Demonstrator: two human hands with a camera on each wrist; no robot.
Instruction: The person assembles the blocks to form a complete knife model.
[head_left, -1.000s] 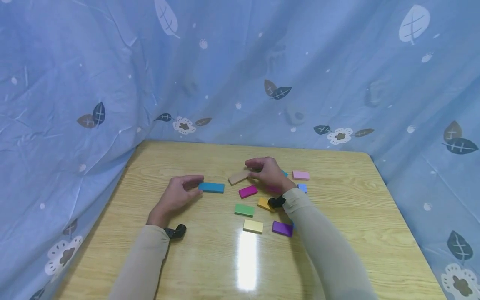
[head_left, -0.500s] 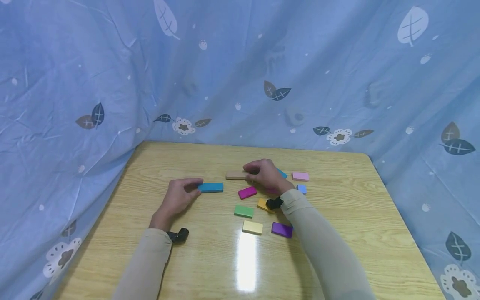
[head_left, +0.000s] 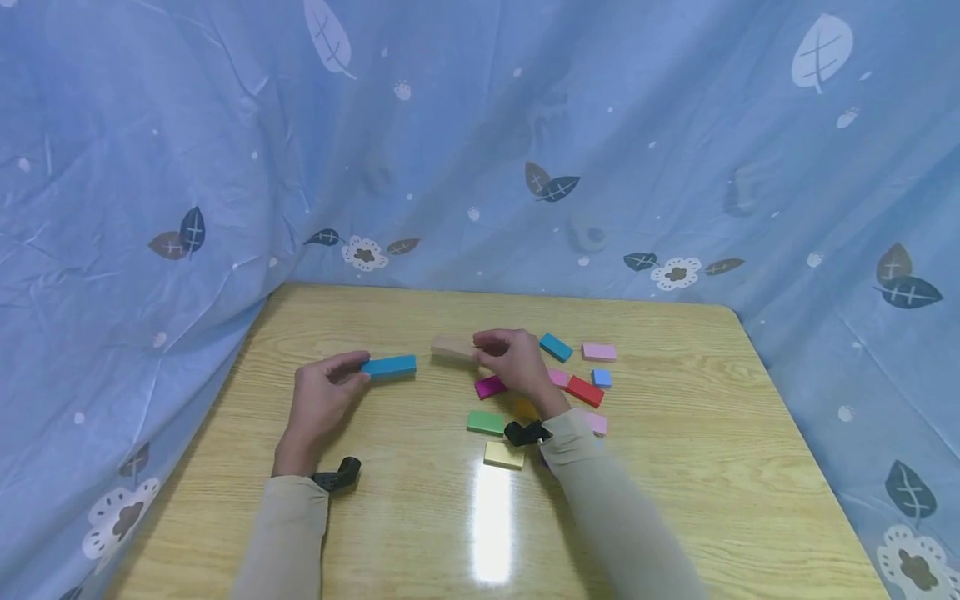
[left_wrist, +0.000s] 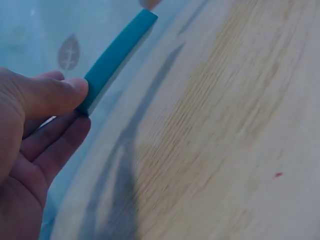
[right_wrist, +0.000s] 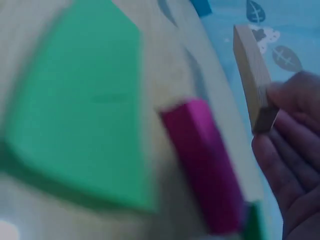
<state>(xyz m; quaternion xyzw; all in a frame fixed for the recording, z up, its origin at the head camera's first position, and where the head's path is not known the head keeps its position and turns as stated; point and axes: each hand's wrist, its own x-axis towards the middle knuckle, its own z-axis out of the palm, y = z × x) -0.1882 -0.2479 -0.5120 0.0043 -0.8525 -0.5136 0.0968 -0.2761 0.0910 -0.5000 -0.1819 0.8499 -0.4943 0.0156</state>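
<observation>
My left hand (head_left: pixel 321 400) pinches one end of a long blue block (head_left: pixel 390 367); in the left wrist view the thumb and fingers of the hand (left_wrist: pixel 40 130) grip the block (left_wrist: pixel 120 55), which slants up and away. My right hand (head_left: pixel 517 362) pinches the right end of a wooden-coloured block (head_left: pixel 452 347) at the back of the group. Seen from the right wrist, that block (right_wrist: pixel 251 70) sits between the thumb and fingers of the hand (right_wrist: pixel 295 140), beyond a magenta block (right_wrist: pixel 202 165) and a blurred green one (right_wrist: pixel 85 105).
On the wooden table (head_left: pixel 375 533), green (head_left: pixel 486 422), yellow (head_left: pixel 504 455) and magenta (head_left: pixel 491 387) blocks lie near my right wrist. Blue (head_left: pixel 556 347), pink (head_left: pixel 599 352), red (head_left: pixel 585 391) and small blue (head_left: pixel 602 378) blocks lie farther right. A blue patterned cloth (head_left: pixel 450 125) hangs behind.
My left hand has moved left with the blue block. My right hand has shifted left and slightly nearer with the wooden-coloured block, whose angle has turned. More blocks on the right are uncovered.
</observation>
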